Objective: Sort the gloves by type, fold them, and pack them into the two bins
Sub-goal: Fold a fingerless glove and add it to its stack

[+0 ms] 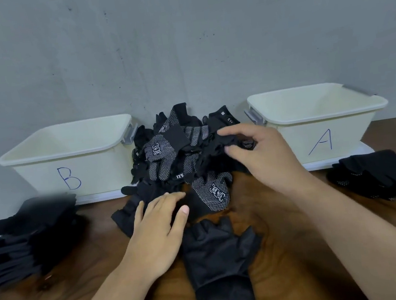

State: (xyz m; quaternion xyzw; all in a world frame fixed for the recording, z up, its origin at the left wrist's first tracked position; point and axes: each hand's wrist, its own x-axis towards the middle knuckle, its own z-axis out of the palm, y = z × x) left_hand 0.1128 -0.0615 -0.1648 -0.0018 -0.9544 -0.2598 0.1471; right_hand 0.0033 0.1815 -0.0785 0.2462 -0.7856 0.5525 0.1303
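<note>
We read the clock flat on the wooden table [294, 275], six toward us. The glove pile [179, 152] sits from centre toward 12 o'clock, between the two bins: a tangle of black gloves, many with white grip dots and a white logo, a few showing "5.11" on the cuff. Bin B [67, 151] is at 10 o'clock, cream plastic with a blue B drawn on its near wall. Bin A [317, 115] is at 2 o'clock, same make, with a blue A. Both stand against the grey wall [178, 40]. The right hand [265, 156] reaches in from 4 o'clock to the pile's 3 o'clock side, fingers curled and thumb closed, pinching a dark glove [212, 145] on top of the heap; we cannot tell its type. The left hand [157, 229] comes from 7 o'clock and lies flat, fingers straight and slightly spread, resting on black gloves at the pile's 7 o'clock edge and gripping nothing. Just beside its fingertips, toward 3 o'clock, a dotted glove [212, 193] lies palm up. At 6 o'clock, apart from the pile, a fingerless glove [218, 259] lies flat, plain black, cuff toward us. The left stack [27, 233] of plain black gloves sits at 9 o'clock before bin B, blurred. The right stack [377, 175] at 3 o'clock before bin A shows white dots along its edges.
</note>
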